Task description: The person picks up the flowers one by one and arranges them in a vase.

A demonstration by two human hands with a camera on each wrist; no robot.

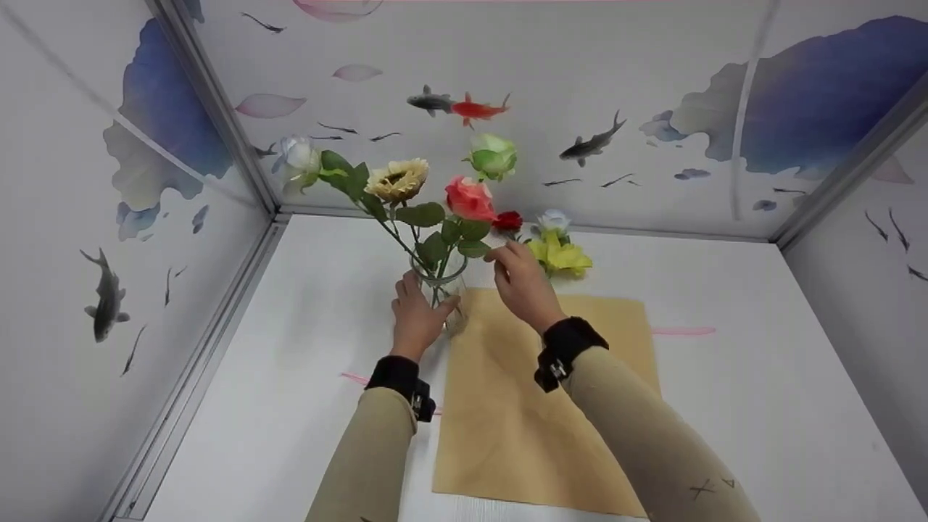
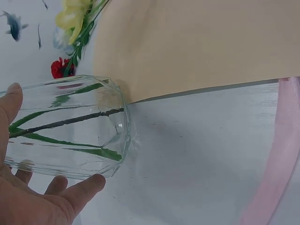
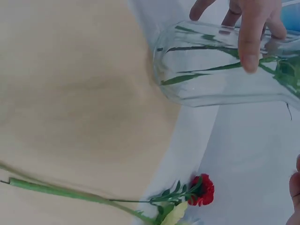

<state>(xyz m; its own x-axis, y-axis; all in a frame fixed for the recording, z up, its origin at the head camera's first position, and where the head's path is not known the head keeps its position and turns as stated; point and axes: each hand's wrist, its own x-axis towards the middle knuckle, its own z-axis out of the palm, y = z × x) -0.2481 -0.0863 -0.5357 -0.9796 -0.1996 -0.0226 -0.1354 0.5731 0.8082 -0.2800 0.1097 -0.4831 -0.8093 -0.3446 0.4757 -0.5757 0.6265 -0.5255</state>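
My left hand (image 1: 420,315) grips a clear glass vase (image 2: 70,126), its thumb on one side and its fingers round the other. Green and brown stems (image 3: 201,66) show through the glass. Out of the vase rise a white rose (image 1: 299,161), a cream sunflower (image 1: 397,181) and a pink rose (image 1: 470,198); a pale green rose (image 1: 493,156) shows above the pink one, its stem hidden. My right hand (image 1: 525,283) is beside the vase's rim, its loosely bent fingers right at the edge of a leaf (image 1: 473,249). Only its fingertips (image 3: 295,185) show in the right wrist view.
Brown paper (image 1: 551,435) lies on the white table (image 1: 754,406) right of the vase. A red carnation (image 3: 202,190), a yellow lily (image 1: 560,255) and a pale blue rose (image 1: 554,220) lie behind it, stems over the paper. Pink ribbon (image 2: 276,154) lies nearby. Printed panels enclose the table.
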